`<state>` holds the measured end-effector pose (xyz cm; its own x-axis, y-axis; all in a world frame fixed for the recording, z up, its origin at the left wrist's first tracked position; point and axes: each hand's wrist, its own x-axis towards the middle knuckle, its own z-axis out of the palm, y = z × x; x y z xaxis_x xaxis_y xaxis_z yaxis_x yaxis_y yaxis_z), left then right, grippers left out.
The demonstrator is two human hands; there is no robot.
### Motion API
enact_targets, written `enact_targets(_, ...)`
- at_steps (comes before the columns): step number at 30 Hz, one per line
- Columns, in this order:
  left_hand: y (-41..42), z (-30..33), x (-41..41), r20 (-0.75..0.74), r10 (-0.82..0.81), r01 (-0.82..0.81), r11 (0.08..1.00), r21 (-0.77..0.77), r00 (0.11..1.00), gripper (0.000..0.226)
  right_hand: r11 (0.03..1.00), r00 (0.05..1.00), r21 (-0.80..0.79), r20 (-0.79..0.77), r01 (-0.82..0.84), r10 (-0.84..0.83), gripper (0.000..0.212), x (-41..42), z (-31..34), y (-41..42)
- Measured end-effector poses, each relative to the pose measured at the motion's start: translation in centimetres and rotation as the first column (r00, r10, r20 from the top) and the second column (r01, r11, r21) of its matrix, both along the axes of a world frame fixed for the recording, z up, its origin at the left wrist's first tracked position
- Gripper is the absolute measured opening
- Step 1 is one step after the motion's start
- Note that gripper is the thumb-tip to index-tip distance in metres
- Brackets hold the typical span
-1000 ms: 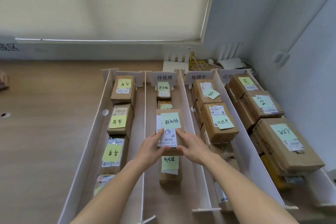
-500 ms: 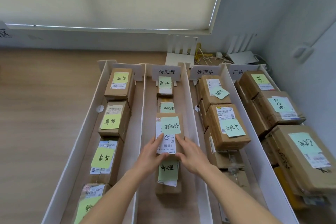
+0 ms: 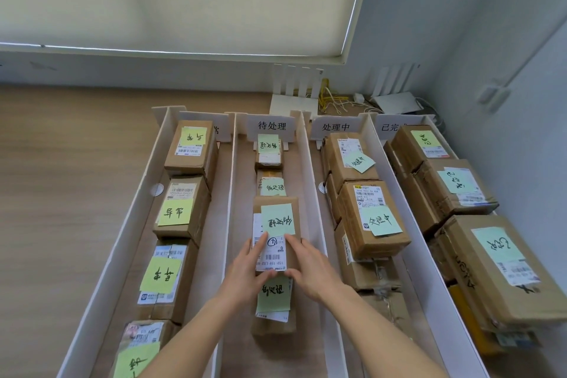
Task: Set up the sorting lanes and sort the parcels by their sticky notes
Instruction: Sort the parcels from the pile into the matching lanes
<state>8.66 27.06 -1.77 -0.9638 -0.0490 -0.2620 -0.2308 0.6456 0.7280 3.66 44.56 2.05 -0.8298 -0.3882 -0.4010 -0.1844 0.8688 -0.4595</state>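
The parcel in hand (image 3: 275, 233) is a small brown cardboard box with a green sticky note (image 3: 277, 220) and a white shipping label (image 3: 270, 252) on top; it sits in the second lane from the left, the one behind the sign card reading 待处理 (image 3: 271, 126), lying over the far end of another noted parcel (image 3: 274, 304) near the tabletop's near edge; the left hand (image 3: 247, 271) holds its left near corner, fingers (image 3: 260, 242) laid up along the label, and the right hand (image 3: 306, 267) holds the right near corner, its fingers reaching up to the note's lower edge, so both hands are closed lightly around the box's near end, not spread wide; the box looks stiff and square-edged, probably light given its size, and the cardboard should give a dry, sure hold; the glossy label may be slicker, and the sticky note, fixed only along one edge as far as I can judge, could peel or curl if rubbed; I would take hold by the long side walls, thumbs low, keeping clear of the note; the white lane dividers (image 3: 310, 193) stand close on either side, leaving little room for the knuckles.
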Motion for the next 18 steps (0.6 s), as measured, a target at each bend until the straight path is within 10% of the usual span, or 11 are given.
enact_targets(18,-18.8,17.8,8.0,-0.251,0.199,-0.257,0.94,-0.223,0.947,0.079,0.944,0.889,0.153,-0.322,-0.291,0.326,0.073,3.7,17.7,-16.5)
